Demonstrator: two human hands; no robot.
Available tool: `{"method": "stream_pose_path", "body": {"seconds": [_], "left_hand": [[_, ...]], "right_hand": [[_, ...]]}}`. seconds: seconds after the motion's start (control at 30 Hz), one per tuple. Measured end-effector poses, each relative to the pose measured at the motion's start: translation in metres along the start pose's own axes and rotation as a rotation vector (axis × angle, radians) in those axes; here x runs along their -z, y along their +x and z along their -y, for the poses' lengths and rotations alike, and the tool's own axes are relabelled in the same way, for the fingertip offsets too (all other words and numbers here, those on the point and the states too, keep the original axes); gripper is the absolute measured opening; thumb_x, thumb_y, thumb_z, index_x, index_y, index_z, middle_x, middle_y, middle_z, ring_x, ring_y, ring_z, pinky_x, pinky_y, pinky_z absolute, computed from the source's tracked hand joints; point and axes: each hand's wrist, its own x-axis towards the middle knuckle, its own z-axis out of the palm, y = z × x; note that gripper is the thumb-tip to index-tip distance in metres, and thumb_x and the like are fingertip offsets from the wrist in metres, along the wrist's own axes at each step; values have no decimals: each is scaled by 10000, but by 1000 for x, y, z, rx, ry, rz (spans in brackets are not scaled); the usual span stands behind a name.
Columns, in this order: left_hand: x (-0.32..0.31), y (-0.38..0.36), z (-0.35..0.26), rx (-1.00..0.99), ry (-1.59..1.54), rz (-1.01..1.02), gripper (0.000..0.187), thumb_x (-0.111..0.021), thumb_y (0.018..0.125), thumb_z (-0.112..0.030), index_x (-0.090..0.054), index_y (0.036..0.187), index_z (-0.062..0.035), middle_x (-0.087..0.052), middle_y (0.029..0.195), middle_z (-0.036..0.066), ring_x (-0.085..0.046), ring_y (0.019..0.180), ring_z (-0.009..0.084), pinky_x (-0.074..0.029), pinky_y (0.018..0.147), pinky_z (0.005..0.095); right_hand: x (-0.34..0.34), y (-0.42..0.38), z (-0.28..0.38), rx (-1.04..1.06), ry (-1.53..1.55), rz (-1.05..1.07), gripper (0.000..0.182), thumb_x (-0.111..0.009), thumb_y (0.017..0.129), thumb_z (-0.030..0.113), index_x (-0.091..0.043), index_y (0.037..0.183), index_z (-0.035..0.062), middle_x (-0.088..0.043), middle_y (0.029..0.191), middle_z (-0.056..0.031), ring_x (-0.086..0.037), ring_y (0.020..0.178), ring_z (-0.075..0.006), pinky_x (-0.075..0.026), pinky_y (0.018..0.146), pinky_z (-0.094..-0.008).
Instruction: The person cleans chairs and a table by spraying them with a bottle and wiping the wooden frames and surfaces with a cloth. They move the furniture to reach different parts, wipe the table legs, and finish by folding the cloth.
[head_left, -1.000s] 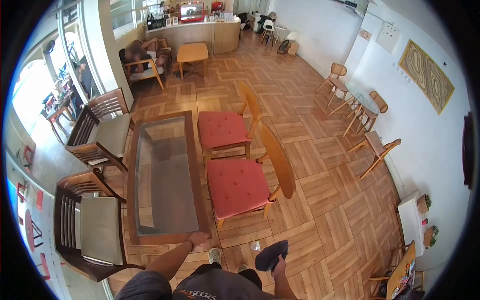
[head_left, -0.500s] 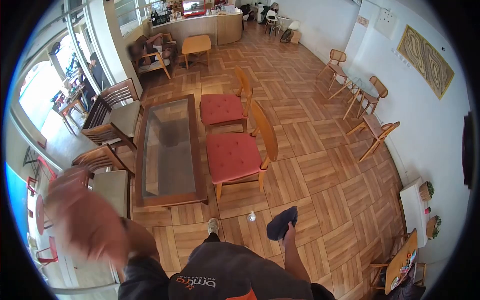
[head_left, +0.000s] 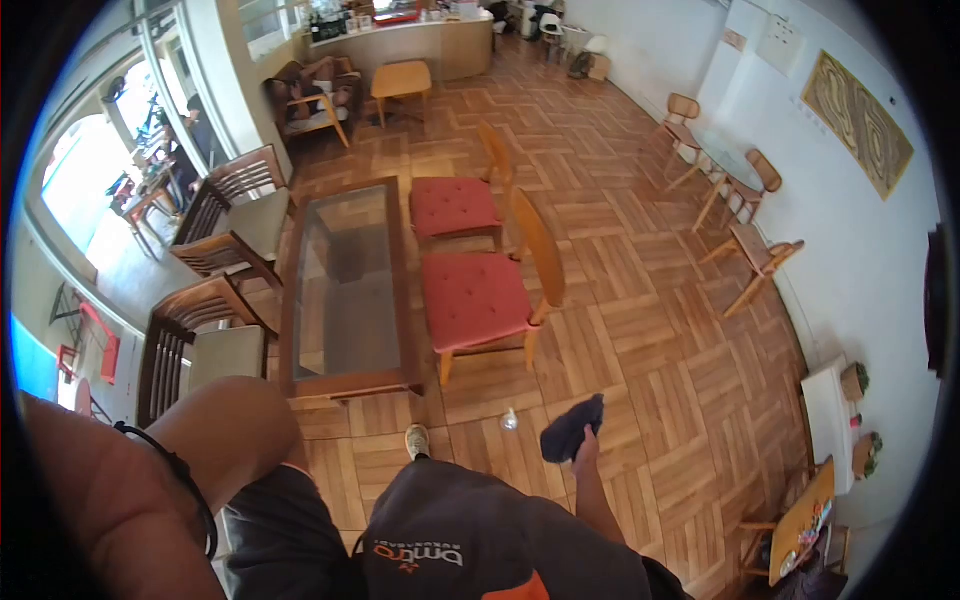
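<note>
My right hand (head_left: 586, 452) grips a dark grey cloth (head_left: 568, 432), bunched and hanging out over the wooden floor. Very near the camera at the lower left is my left hand (head_left: 95, 500), large and partly cut off, with a black cord around the wrist; its fingers cannot be made out. A small clear, bottle-like thing (head_left: 510, 420) is on the floor, left of the cloth. Ahead stands a glass-topped coffee table (head_left: 402, 290) with a dark wooden frame. Two chairs with red cushions, a nearer chair (head_left: 478, 300) and a farther chair (head_left: 455, 207), line its right side.
Dark wooden armchairs (head_left: 228, 355) stand left of the coffee table. A person (head_left: 325, 95) sits in a chair at the back, near a small wooden table (head_left: 402, 80) and a counter (head_left: 440, 55). Along the right wall are a round glass table (head_left: 728, 160) and a white shelf (head_left: 828, 430) with plants.
My left hand has come from over the armchairs down and closer to the camera at the lower left. The right hand still holds the cloth, slightly higher in view. The view has shifted slightly.
</note>
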Motion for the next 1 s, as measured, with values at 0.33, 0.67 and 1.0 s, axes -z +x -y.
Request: {"method": "stream_pose_path", "body": {"seconds": [0.33, 0.67, 1.0], "left_hand": [[-5, -134, 92, 69, -108, 10, 436, -446, 901, -317, -554, 1112, 49, -590, 1176, 205, -605, 1059, 279, -492, 870, 397], [-170, -495, 202, 1126, -392, 9, 275, -445, 910, -132, -632, 991, 53, -635, 1114, 186, -629, 1024, 239, -500, 837, 355], [-405, -903, -30, 2233, -192, 826, 486, -625, 950, -360, -531, 1343, -91, -668, 1205, 88, -588, 1164, 279, -414, 1014, 443]], "right_hand": [[-142, 12, -8, -135, 233, 328, 506, -562, 975, 349, -521, 1381, 50, -602, 1358, -109, -578, 1237, -307, -433, 1082, -474], [-370, 85, -54, -264, 174, 341, 518, -573, 967, 329, -503, 1404, 60, -576, 1383, -98, -545, 1274, -280, -414, 1090, -455], [-534, 256, -279, 123, -929, 465, 512, -512, 996, 260, -440, 1406, -39, -544, 1311, -252, -553, 1172, -386, -437, 1001, -431]]}}
